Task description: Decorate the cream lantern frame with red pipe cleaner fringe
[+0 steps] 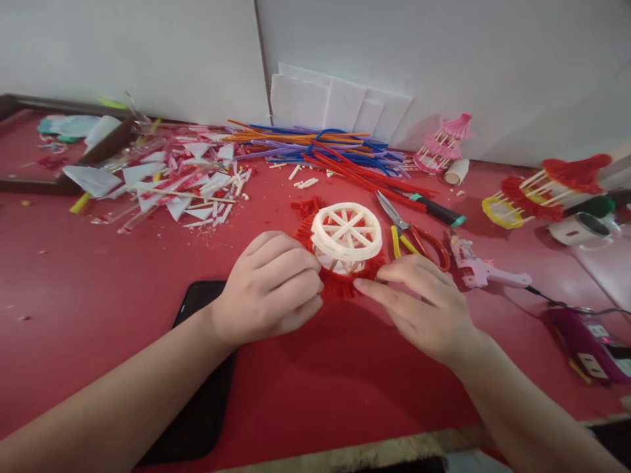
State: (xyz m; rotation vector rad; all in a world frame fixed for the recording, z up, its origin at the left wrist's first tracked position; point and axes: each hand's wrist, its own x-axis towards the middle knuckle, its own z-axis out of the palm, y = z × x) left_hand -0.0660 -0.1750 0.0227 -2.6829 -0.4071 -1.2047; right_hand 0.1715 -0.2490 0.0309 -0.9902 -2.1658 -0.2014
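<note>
A small round craft piece (346, 231) stands on the red table (89, 276): a white wheel-shaped frame with stick spokes on top of a fuzzy red pipe-cleaner base (340, 284). My left hand (269, 286) curls its fingers against the left side of the red base. My right hand (424, 305) lies on the right, its fingers pressed together and pinching the red edge at the front.
Behind lie a pile of coloured pipe cleaners (320, 148), scissors (411, 233), a pink glue gun (480, 266), white paper scraps and sticks (182, 184), two finished lanterns (542, 190), a power strip (589, 341) and a black phone (197, 374) under my left forearm.
</note>
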